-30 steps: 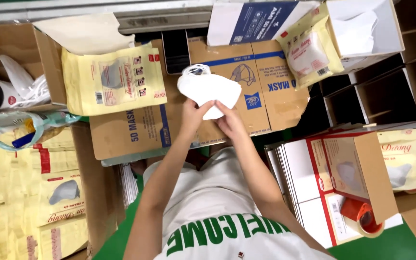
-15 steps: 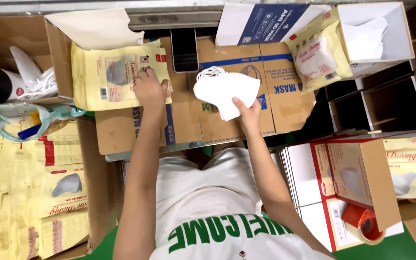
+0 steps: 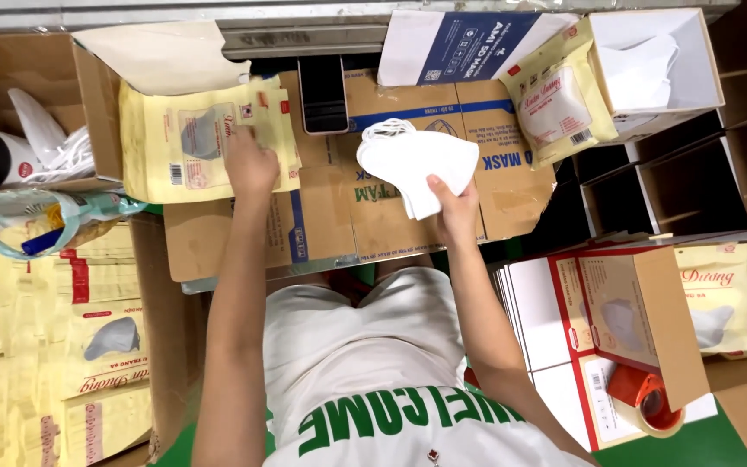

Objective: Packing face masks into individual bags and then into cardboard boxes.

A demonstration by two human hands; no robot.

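The right hand (image 3: 456,207) is closed around the lower edge of a small stack of white folded masks (image 3: 415,163), their thin ear loops bunched at the top, held above the middle of the flattened cardboard sheet (image 3: 339,229). The left hand (image 3: 251,164) lies palm down, fingers loosely curled, on a yellow printed pouch (image 3: 179,147) at the sheet's far left corner

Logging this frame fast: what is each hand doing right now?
Left hand: resting on the yellow packet, grip cannot be told.
Right hand: closed, holding the white masks.
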